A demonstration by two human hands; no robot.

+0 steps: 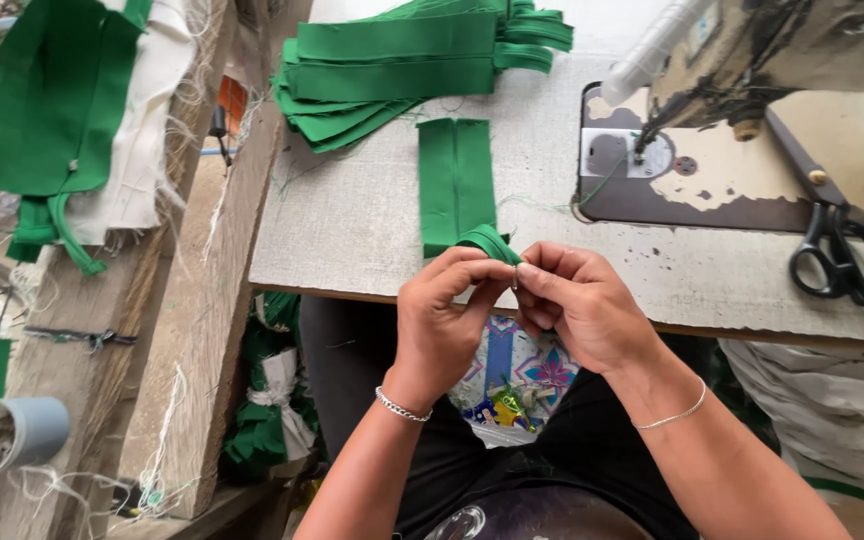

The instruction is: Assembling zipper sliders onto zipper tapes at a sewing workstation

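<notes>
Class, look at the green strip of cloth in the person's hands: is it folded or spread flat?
Folded. The green strip lies doubled lengthwise on the table, a crease down its middle, its near end pinched by both hands.

Bright, even daylight; soft shadows, sharp focus, slight wide-angle bending at edges.

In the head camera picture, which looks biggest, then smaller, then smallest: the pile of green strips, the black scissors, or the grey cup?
1. pile of green strips
2. and 3. black scissors and grey cup: they look about alike, so unranked.
</notes>
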